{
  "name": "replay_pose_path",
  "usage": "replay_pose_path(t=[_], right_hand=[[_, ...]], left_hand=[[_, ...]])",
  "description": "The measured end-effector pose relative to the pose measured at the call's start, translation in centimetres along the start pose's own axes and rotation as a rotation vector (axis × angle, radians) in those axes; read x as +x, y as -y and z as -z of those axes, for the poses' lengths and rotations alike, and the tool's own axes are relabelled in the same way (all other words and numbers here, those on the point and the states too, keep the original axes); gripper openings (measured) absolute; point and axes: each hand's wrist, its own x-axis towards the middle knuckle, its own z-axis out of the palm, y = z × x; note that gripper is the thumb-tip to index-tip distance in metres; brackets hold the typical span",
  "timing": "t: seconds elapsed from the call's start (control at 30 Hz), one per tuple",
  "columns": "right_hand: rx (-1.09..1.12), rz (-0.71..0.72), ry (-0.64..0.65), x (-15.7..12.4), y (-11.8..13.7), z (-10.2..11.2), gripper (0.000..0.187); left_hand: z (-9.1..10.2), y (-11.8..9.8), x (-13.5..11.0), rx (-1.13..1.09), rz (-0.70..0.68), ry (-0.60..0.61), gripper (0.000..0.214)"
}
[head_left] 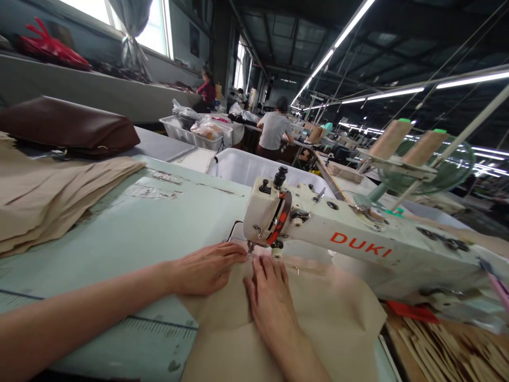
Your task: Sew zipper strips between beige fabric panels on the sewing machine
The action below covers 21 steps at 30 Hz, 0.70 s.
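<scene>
Two bare hands work in my head view, both laid on a smooth beige panel (334, 313) that runs under the head of a sewing machine (350, 233) lettered DUKI in orange-red. I have the left hand (207, 268) coming in from the left, its fingers close together and stretched toward the presser foot (250, 247), tips just beside it; I cannot tell whether they pinch the panel's edge, as their undersides are hidden. My right hand (272, 302) lies palm down on the panel, fingers lightly parted and thumb set off, fingertips just short of the foot; it grips nothing that I can see. The panel spreads to the right of that hand and down past the near edge of my view, over a pale green tabletop (115, 239) with a ruler scale (159, 324) along its near side.

On my left I see layered beige pieces (59, 199) and, behind them, a dark brown leather-like item (71, 127). Behind the machine stands a white plastic bin (234, 165). Two beige thread cones (392, 139) rise at the right before a green fan (463, 167); farther off, a person in a grey shirt (273, 131) bends over a table.
</scene>
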Motion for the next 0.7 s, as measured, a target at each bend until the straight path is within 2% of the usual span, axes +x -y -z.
replay_pose_path(t=[0.13,0.3,0.7], right_hand=[[0.024,0.023,-0.023,-0.7,-1.1,-1.0,0.049],[0.024,0.025,-0.042,-0.7,-1.3,-1.6,0.049],[-0.001,-0.038,0.104,0.3,-1.4,-0.8,0.052]], left_hand=[[-0.2,-0.4,0.0,0.006,0.002,-0.048,0.055],[-0.4,0.0,0.1,-0.019,-0.007,-0.08,0.054],[-0.3,0.4,0.5,-0.025,0.025,-0.057,0.054]])
